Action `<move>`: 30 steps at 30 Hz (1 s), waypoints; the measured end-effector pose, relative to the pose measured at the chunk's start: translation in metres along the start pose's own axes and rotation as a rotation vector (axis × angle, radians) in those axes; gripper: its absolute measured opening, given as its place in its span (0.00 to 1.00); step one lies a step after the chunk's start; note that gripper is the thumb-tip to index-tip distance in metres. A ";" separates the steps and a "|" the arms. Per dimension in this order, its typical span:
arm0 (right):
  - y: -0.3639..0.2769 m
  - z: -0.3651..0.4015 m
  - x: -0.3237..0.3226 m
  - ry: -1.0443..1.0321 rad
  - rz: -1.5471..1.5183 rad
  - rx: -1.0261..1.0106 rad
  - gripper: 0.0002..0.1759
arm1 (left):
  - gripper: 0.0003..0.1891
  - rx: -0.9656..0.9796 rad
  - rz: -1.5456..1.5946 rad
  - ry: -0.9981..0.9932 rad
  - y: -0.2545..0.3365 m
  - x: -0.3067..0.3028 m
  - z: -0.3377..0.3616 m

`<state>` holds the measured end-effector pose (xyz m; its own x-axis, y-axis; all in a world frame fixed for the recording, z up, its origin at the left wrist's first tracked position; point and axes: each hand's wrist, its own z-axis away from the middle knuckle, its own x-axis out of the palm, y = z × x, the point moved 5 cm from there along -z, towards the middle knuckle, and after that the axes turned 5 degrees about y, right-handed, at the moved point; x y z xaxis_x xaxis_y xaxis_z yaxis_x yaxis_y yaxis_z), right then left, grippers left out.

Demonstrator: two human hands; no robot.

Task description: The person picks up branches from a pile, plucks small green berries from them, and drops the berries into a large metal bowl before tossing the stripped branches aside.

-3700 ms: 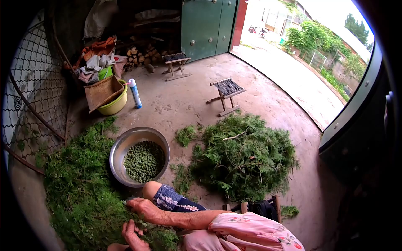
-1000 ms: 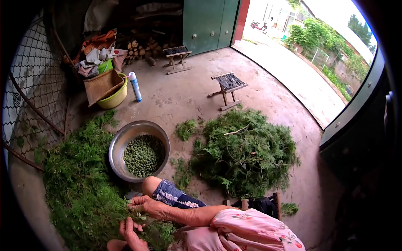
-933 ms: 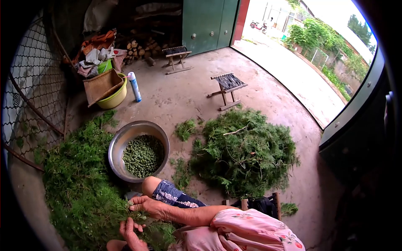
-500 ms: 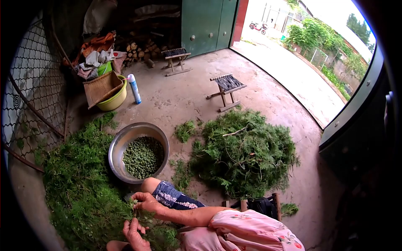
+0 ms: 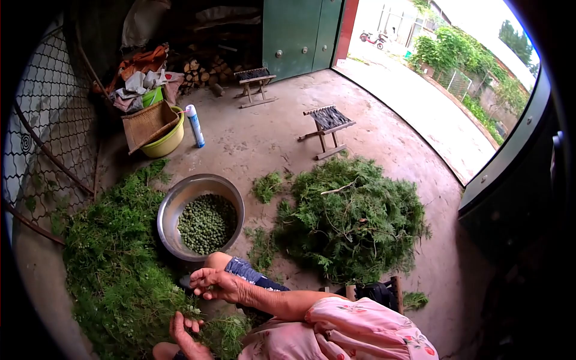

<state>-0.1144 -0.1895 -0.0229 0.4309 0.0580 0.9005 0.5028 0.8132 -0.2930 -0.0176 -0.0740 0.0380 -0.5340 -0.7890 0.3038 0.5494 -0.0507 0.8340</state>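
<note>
My left hand (image 5: 187,337) is at the bottom, its fingers curled around a leafy evergreen sprig (image 5: 227,333) that spreads to both sides of the palm. Just above it, my right hand (image 5: 217,284) is raised over my knee with bent fingers; whatever is inside them is too small to make out. Beyond the knee stands a wide metal basin (image 5: 170,226) partly filled with small round green cones (image 5: 207,225). A large heap of cut evergreen branches (image 5: 114,264) lies left of both hands, close against the left one.
A second heap of evergreen branches (image 5: 354,222) lies to the right of the basin. Farther back are two folding stools (image 5: 327,120), a spray can (image 5: 195,126) and a yellow tub (image 5: 165,144) with a wicker tray (image 5: 149,126). Green doors (image 5: 294,36) stand beside the open doorway.
My right hand has moved up and away from the sprig, its fingers no longer touching it. My left hand has shifted slightly down and left, still with the sprig.
</note>
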 end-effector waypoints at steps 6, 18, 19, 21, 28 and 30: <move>0.031 -0.002 -0.007 -0.080 0.275 0.055 0.06 | 0.10 -0.003 0.035 -0.022 -0.001 0.000 0.001; 0.039 0.012 0.031 -0.286 0.539 -0.002 0.12 | 0.10 0.016 0.012 -0.088 -0.008 -0.008 -0.014; 0.037 0.015 0.036 -0.305 0.511 -0.025 0.12 | 0.10 0.037 -0.004 -0.077 -0.005 -0.006 -0.012; 0.038 0.010 0.030 -0.279 0.548 -0.032 0.12 | 0.09 0.027 -0.009 -0.043 -0.002 0.001 -0.005; 0.037 0.015 0.040 -0.231 0.560 -0.137 0.12 | 0.08 0.058 -0.042 -0.062 -0.006 -0.004 -0.012; 0.032 0.017 0.041 -0.211 0.727 -0.262 0.13 | 0.08 0.046 -0.010 -0.087 -0.010 -0.008 -0.018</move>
<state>-0.0932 -0.1512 0.0101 0.5810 0.6503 0.4893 0.3217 0.3688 -0.8721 -0.0071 -0.0781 0.0189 -0.5942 -0.7324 0.3324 0.5147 -0.0286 0.8569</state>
